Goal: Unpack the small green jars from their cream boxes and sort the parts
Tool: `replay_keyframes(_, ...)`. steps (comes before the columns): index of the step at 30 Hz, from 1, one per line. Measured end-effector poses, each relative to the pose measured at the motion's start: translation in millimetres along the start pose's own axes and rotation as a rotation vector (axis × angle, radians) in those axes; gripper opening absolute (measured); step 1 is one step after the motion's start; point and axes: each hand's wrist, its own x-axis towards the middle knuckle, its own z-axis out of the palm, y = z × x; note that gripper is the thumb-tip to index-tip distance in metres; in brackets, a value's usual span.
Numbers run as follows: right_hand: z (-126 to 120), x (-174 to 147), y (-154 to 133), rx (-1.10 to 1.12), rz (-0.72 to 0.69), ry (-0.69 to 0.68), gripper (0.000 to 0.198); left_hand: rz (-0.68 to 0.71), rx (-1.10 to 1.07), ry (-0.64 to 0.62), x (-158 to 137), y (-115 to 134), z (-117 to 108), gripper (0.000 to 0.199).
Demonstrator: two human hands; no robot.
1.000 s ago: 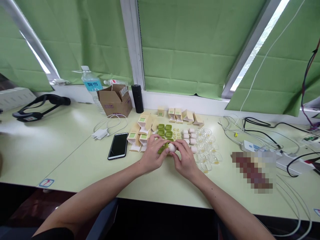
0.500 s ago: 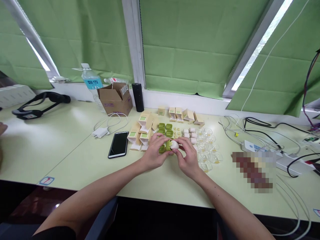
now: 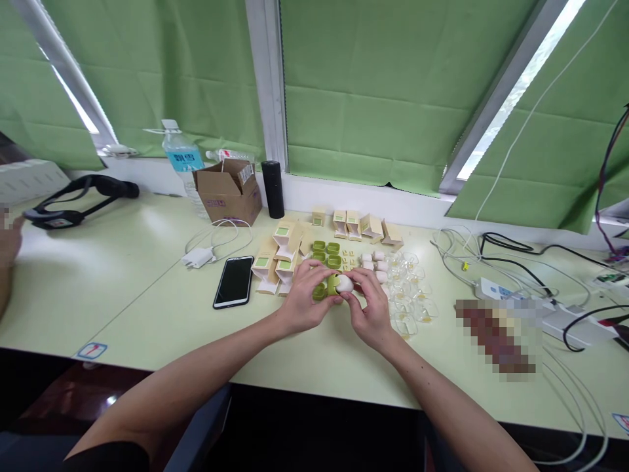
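Note:
My left hand (image 3: 308, 293) grips a small green cup-like piece (image 3: 333, 283) between thumb and fingers. A rounded white piece (image 3: 344, 284) sits against its open side, pinched by my right hand (image 3: 367, 303); the two pieces touch. Just beyond my hands stand several green square cups (image 3: 319, 246) in rows, with tiny yellowish parts (image 3: 348, 254) beside them. Several whitish-pink blocks (image 3: 379, 266) lie beyond my right hand, next to several clear plastic covers (image 3: 421, 309). Folded cream cartons (image 3: 263, 265) stand left of my left hand.
A phone (image 3: 234, 282) and a white charger (image 3: 198, 257) lie to the left. Behind are a cardboard box (image 3: 230, 198), a black cylinder (image 3: 272, 190) and a large water bottle (image 3: 183, 160). A power strip (image 3: 496, 289) with cables is at right. Another person's hand (image 3: 8, 242) shows at far left.
My hands keep their hold on the green and white pieces with hardly any movement. The view shifts slightly, and the other person's hand at far left comes further into view.

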Motion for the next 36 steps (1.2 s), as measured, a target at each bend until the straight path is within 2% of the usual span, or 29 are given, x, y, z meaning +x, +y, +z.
replay_keyframes(8,1.4,-0.1,0.5,0.065,0.054,0.005,0.022,-0.063,-0.056,-0.015,-2.7,1.5,0.7,0.036)
replay_keyframes(13,-17.5,10.7,12.7,0.268,0.275,0.226,0.029,-0.209,-0.050,0.031,-2.7,-16.6,-1.5,0.037)
replay_keyframes(15,-30.7,17.8,16.2,0.236,0.309,0.322,0.031,-0.276,-0.051,0.064,-0.7,-24.7,-2.5,0.038)
replay_keyframes(17,-44.5,24.1,16.1,0.120,0.281,0.350,0.028,-0.305,-0.060,0.092,0.9,-29.7,-3.2,0.038)
replay_keyframes(19,-57.3,27.9,12.5,-0.036,0.218,0.262,0.024,-0.301,-0.069,0.102,1.1,-31.1,-3.4,0.039)
replay_keyframes(24,-76.8,20.2,1.4,-0.505,0.167,-0.224,0.019,-0.261,-0.073,0.112,-1.0,-26.8,-2.7,0.040)
replay_keyframes(27,-77.8,8.6,1.1,-0.711,0.157,-0.418,0.017,-0.243,-0.059,0.103,-1.6,-22.6,-2.1,0.038)
replay_keyframes(31,-73.7,-1.8,6.3,-0.868,0.146,-0.532,0.018,-0.235,-0.037,0.083,-1.8,-17.1,-2.4,0.037)
replay_keyframes(36,-70.8,-4.7,11.5,-0.947,0.145,-0.547,0.023,-0.246,-0.020,0.057,-2.7,-15.6,-2.4,0.037)
